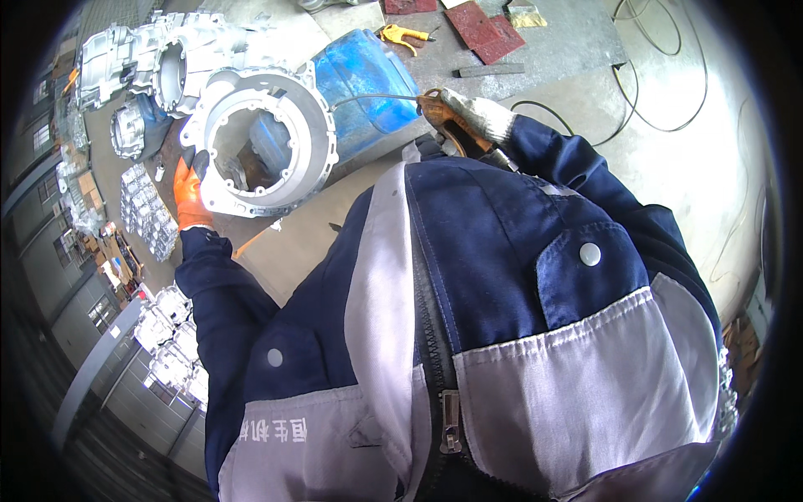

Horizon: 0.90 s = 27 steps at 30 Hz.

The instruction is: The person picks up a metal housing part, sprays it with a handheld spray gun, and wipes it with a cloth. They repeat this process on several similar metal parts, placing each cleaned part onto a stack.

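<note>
A silver ring-shaped metal housing (pixel 316 142), with a wide round opening and bolt lugs around its rim, stands in front of me at the left. My left hand (pixel 193 194), in an orange glove with dark fingertips, grips the housing's left edge. In a white glove, my right hand (pixel 478 115) is closed around an orange handheld tool (pixel 447 124), which looks like an air tool with a metal fitting at its lower end. From the tool, a thin rod (pixel 372 97) reaches left to the housing's right wall; whether its tip touches is too small to tell.
Under and behind the housing lies a blue plastic drum (pixel 360 75). Further back are a yellow blow gun (pixel 405 36), reddish-brown sheets (pixel 485 32) and a dark flat bar (pixel 491 70). More metal castings (pixel 171 58) stand at the far left. A black hose (pixel 626 121) loops at the right.
</note>
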Each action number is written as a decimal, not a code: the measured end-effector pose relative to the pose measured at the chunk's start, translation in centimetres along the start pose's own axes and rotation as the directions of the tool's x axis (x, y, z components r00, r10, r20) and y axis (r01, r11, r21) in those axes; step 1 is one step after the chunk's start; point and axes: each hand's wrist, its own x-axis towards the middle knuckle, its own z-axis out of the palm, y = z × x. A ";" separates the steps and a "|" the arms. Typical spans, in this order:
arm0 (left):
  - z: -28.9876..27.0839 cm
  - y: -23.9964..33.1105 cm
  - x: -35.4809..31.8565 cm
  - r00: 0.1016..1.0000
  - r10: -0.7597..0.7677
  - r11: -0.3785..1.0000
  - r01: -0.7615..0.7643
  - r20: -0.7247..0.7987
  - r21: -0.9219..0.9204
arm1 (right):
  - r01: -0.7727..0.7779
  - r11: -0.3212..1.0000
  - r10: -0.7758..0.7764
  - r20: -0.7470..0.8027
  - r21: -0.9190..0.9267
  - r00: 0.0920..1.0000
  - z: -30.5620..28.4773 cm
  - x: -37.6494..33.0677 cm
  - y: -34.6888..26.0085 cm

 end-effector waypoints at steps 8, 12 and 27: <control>0.7 0.6 -0.6 1.000 -0.029 0.998 0.029 0.004 -0.063 | 0.038 0.995 -0.042 0.046 0.092 0.998 0.6 -0.5 -0.8; 0.5 0.5 -0.2 1.000 -0.013 1.000 0.013 0.001 -0.022 | 0.046 0.992 -0.052 0.053 0.116 0.997 0.7 -0.5 -0.7; 0.1 -0.1 -0.2 0.999 0.025 1.000 -0.026 0.043 0.010 | 0.092 0.970 -0.105 0.049 0.223 0.993 0.9 0.3 -1.3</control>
